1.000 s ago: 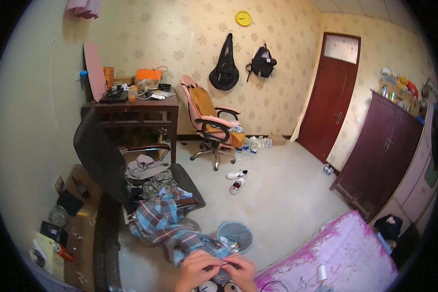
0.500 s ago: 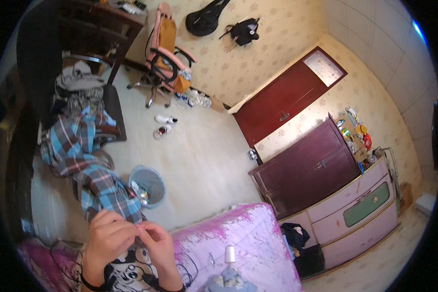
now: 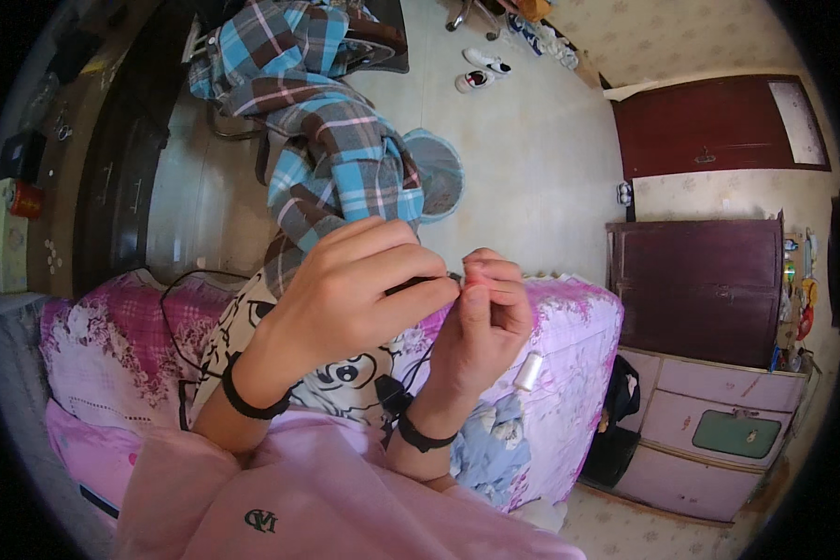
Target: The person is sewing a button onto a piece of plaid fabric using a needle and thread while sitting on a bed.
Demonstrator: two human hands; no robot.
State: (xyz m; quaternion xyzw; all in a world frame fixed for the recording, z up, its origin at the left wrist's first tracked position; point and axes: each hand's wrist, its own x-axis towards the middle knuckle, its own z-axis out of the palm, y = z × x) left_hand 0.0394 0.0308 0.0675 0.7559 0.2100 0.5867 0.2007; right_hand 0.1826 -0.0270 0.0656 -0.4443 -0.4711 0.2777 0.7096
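Just above my lap, my left hand (image 3: 359, 285) and my right hand (image 3: 483, 322) meet fingertip to fingertip, both pinched closed. Whatever lies between the fingertips is too small to make out. Under my wrists is a cream cloth with black cartoon faces (image 3: 345, 371). To the right of my right hand, a white spool, seemingly of thread (image 3: 529, 371), rests on the purple and white bedspread (image 3: 569, 327). A crumpled light blue cloth (image 3: 490, 443) lies nearer to me, beside my right wrist.
A blue, brown and grey plaid cloth (image 3: 345, 149) stretches from a chair toward my hands. Behind them stands a blue-rimmed bin (image 3: 439, 173). White shoes (image 3: 481, 70) lie on the floor. A dark cabinet (image 3: 126, 177) is at left, a maroon wardrobe (image 3: 695, 289) at right.
My view has tilted down and turned, so the hands appear higher and further right, and my pink top now shows. The fingertips stay together.
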